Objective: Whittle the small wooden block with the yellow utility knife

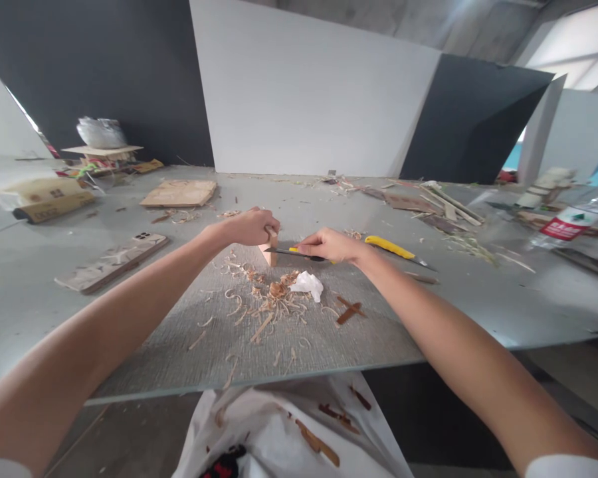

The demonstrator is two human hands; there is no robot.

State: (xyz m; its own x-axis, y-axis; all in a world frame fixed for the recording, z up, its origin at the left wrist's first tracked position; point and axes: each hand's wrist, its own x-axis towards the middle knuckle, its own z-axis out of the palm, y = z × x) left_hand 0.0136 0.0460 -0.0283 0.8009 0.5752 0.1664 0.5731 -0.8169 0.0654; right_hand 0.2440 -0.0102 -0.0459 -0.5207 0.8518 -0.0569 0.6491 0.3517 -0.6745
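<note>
My left hand point(254, 226) is closed round the top of a small pale wooden block point(270, 255), which stands on the table. In my right hand point(329, 245) is a thin dark-bladed tool point(283, 251) with some yellow at its handle; its tip lies against the block. Curled wood shavings point(278, 289) are scattered just in front of the block, beside a crumpled white tissue point(307, 285). To the right of my right hand rests a yellow utility knife point(389, 247) with its blade out.
A phone point(114, 263) and a wooden board point(179, 193) lie on the left, near a yellowish box point(54, 199). Wood strips point(451, 203) and a red-labelled bottle point(568, 222) are on the right. The table's front edge point(249, 382) runs above my lap.
</note>
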